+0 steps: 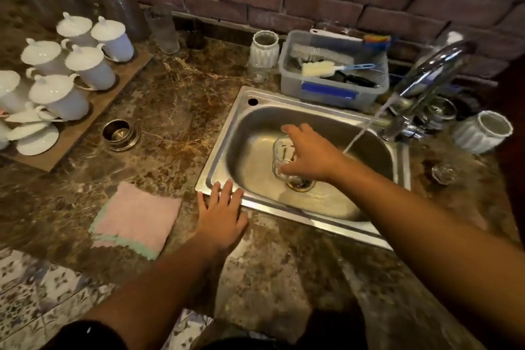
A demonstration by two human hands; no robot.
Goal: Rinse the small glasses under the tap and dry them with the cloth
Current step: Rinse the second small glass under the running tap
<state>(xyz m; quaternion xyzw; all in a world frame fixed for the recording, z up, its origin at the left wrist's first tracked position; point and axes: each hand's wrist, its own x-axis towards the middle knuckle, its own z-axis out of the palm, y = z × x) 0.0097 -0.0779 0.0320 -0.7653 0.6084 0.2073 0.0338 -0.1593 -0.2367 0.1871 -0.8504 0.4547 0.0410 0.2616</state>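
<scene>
Now rinsing: right hand (309, 156) grips a small glass (281, 155) low in the steel sink (224, 150), beside the tap (437, 65) and its stream (362, 132), not under it. Left hand (221, 213) lies flat, fingers released, by the pink cloth (136, 219). Next, probably: glass into the water.

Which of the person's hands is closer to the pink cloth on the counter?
Left. The left hand lies flat on the counter just right of the pink cloth; the right hand is farther off, over the sink, gripping a small glass.
</scene>
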